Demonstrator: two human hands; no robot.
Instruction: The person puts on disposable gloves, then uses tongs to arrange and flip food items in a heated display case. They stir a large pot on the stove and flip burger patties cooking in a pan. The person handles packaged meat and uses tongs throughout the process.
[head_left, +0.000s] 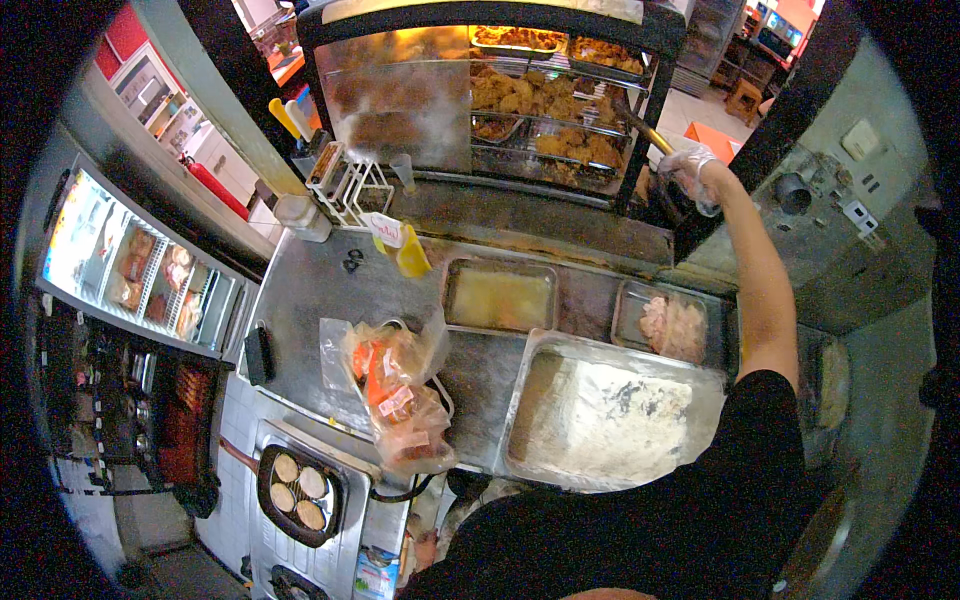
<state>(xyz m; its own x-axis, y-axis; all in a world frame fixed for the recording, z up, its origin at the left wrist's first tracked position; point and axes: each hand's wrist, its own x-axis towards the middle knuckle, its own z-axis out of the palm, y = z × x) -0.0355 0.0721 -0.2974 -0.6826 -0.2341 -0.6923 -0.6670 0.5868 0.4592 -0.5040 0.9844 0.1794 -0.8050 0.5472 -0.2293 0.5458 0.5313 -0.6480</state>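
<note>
My right hand (694, 174), in a clear plastic glove, is stretched out to the upper right and closed on the gold-coloured handle of a utensil (654, 139). The utensil's dark far end reaches to the right side of a glass display case (480, 184), whose shelves hold trays of fried food (577, 146); what it touches there cannot be told. My left hand is out of view. Before me on the metal counter lie a large metal tray of white flour (615, 409), a tray of yellowish liquid (501, 298) and a tray with pale raw meat (671, 324).
Plastic bags of orange and pale food (397, 397) lie at the counter's left. A griddle pan with several round patties (300, 495) sits on a stove at the lower left. Beyond are a white wire rack (360, 187), a yellow squeeze bottle (411, 255) and a lit fridge (150, 270).
</note>
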